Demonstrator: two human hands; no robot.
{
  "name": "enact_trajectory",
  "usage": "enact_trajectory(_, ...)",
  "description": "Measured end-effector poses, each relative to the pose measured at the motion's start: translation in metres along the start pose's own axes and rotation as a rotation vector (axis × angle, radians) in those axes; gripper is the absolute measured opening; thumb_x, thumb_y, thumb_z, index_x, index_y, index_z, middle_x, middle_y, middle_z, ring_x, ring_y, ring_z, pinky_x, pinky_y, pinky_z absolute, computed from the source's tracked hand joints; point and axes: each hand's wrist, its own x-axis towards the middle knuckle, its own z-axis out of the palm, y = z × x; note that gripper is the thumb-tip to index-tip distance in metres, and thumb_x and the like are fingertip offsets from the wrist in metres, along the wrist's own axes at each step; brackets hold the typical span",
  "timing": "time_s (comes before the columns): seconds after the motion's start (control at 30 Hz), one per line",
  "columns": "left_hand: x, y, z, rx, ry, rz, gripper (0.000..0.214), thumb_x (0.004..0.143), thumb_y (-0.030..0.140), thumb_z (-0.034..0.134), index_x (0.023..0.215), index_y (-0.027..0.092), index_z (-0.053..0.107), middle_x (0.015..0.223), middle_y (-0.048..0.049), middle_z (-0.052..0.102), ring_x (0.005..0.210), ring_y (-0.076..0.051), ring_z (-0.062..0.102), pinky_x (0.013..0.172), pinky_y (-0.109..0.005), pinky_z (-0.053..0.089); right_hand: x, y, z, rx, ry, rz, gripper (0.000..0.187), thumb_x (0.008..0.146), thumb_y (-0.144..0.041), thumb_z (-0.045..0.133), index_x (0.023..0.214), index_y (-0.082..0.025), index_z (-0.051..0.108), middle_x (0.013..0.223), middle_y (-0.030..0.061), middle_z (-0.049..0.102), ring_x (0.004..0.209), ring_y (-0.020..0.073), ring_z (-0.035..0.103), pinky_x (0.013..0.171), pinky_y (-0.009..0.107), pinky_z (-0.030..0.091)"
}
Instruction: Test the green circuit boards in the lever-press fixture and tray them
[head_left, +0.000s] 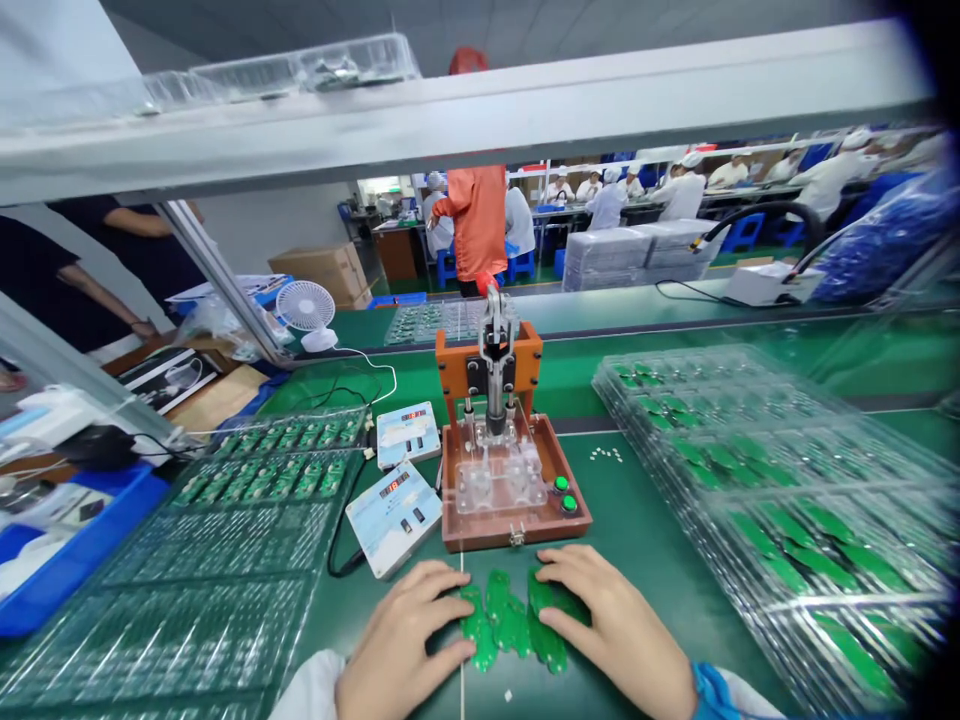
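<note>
Several small green circuit boards (510,620) lie in a loose pile on the green mat at the near edge. My left hand (409,640) rests on the pile's left side, fingers curled onto a board. My right hand (615,625) covers the right side, fingers bent over the boards there. Just beyond the pile stands a brown test fixture (510,470) with a clear press plate, a vertical lever and two green buttons (564,493).
Two small meter boxes (397,490) with red displays sit left of the fixture. Clear trays of green boards (787,500) are stacked on the right; more trays (225,560) lie on the left. A blue bin (67,560) is at far left, a white fan (306,310) behind. Workers stand beyond.
</note>
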Motion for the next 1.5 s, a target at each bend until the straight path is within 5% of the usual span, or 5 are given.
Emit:
enact_trajectory(0.4, 0.004, -0.014, 0.002, 0.077, 0.041, 0.147, 0.019, 0.090, 0.034, 0.076, 0.105, 0.023, 0.076, 0.119, -0.0059, 0.076, 0.111, -0.027, 0.071, 0.091, -0.038, 0.065, 0.008, -0.008, -0.008, -0.048, -0.082, 0.029, 0.027, 0.093, -0.035, 0.069, 0.117, -0.025, 0.078, 0.140, 0.0063, 0.070, 0.133, 0.0305, 0.059, 0.113, 0.046, 0.048)
enact_trajectory(0.93, 0.002, -0.023, 0.015, 0.026, 0.143, 0.189, 0.019, 0.090, 0.034, 0.077, 0.104, 0.023, 0.073, 0.118, -0.0063, 0.076, 0.111, -0.026, 0.071, 0.092, -0.035, 0.064, 0.012, -0.003, -0.009, 0.014, -0.028, -0.015, 0.034, 0.085, -0.020, 0.074, 0.118, -0.025, 0.076, 0.131, 0.0081, 0.074, 0.124, 0.0303, 0.066, 0.108, 0.045, 0.054)
enact_trajectory(1.2, 0.000, -0.016, 0.010, -0.013, 0.237, 0.148, 0.016, 0.088, 0.023, 0.075, 0.103, 0.022, 0.069, 0.117, -0.0076, 0.074, 0.111, -0.025, 0.069, 0.092, -0.037, 0.064, -0.002, -0.008, -0.050, 0.264, -0.009, -0.106, 0.023, 0.085, -0.038, 0.079, 0.107, -0.030, 0.078, 0.126, 0.0060, 0.075, 0.121, 0.0267, 0.069, 0.108, 0.042, 0.054)
enact_trajectory(1.33, -0.001, -0.012, 0.006, -0.039, 0.267, 0.144, 0.014, 0.091, 0.025, 0.073, 0.103, 0.022, 0.068, 0.117, -0.0078, 0.074, 0.113, -0.025, 0.068, 0.092, -0.038, 0.064, 0.017, -0.005, -0.073, 0.211, 0.156, -0.172, 0.025, 0.090, -0.047, 0.073, 0.109, -0.031, 0.078, 0.130, 0.0059, 0.074, 0.123, 0.0265, 0.067, 0.107, 0.044, 0.055)
enact_trajectory(1.5, -0.002, -0.010, 0.005, -0.043, 0.276, 0.158, 0.014, 0.091, 0.023, 0.071, 0.104, 0.021, 0.067, 0.118, -0.0087, 0.073, 0.113, -0.026, 0.068, 0.092, -0.038, 0.063, 0.069, 0.001, -0.077, 0.034, 0.300, -0.271, 0.023, 0.093, -0.040, 0.071, 0.110, -0.026, 0.076, 0.126, 0.0087, 0.075, 0.120, 0.0261, 0.068, 0.104, 0.045, 0.056)
